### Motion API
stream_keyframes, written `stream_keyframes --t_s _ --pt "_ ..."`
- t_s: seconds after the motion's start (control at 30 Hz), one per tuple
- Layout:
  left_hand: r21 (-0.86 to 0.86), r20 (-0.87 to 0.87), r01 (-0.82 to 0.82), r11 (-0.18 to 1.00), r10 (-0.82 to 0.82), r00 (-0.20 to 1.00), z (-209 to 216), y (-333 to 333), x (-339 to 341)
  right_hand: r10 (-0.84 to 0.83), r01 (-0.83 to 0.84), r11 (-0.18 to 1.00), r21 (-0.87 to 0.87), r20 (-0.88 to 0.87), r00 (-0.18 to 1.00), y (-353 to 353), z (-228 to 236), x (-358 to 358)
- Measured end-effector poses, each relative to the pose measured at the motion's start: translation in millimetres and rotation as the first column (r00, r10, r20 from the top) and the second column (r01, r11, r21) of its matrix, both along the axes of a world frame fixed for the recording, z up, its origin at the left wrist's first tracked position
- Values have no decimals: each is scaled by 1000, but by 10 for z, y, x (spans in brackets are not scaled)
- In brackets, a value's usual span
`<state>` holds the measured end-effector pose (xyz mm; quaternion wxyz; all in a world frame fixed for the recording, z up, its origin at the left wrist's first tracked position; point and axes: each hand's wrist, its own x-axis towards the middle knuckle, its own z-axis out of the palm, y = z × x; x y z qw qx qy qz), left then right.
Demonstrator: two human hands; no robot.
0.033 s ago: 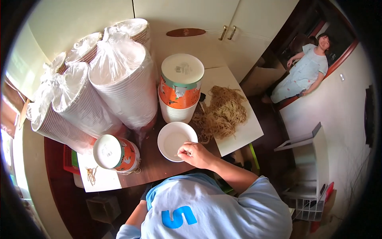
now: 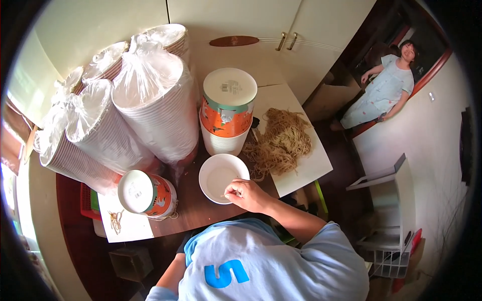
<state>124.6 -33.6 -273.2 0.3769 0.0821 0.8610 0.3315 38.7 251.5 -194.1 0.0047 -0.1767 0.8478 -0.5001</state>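
My right hand [image 2: 245, 195] reaches over the right rim of a round white paper tub [image 2: 221, 168] that stands with its opening up on the brown table. Thumb and fingers are pinched together above the tub's inside; whatever is between them is too small to make out. On the left, only my forearm [image 2: 174, 271] shows, and the left hand is hidden below the table's front edge. Directly behind the tub, an upside-down orange and green patterned tub [image 2: 228, 113] caps a stack of white tubs [image 2: 224, 142]. Right of these lies a tangled heap of thin tan bands [image 2: 283, 143].
Tall stacks of white tubs in clear plastic bags [image 2: 150, 85] crowd the table's back left. A shorter patterned stack [image 2: 150, 193] stands front left, beside loose bands [image 2: 116, 220] on a white sheet. Another person [image 2: 379, 90] is by the doorway; a white rack [image 2: 386, 220] stands right.
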Motion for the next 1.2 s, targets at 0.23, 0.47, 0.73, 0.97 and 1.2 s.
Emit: stream_keyframes --t_s 0.23,0.47,0.73,0.97,1.2 --pt "-105 -86 -298 949 290 953 156 -868 773 -2 1 1000 17 38 999 55 58 45" --pt "593 90 -433 679 478 874 1468 -387 -88 20 -24 999 22 169 985 -30 -107 166" --pt "823 198 -220 523 99 975 1633 2178 -1208 40 17 951 -308 178 983 -209 -1151 440" --pt "697 401 -278 662 -39 915 789 3509 -1594 14 -14 989 -146 -5 1000 -364 -649 438" --pt "612 385 -231 756 -30 923 338 4269 -1426 251 -83 889 -451 328 911 -222 -1412 527"
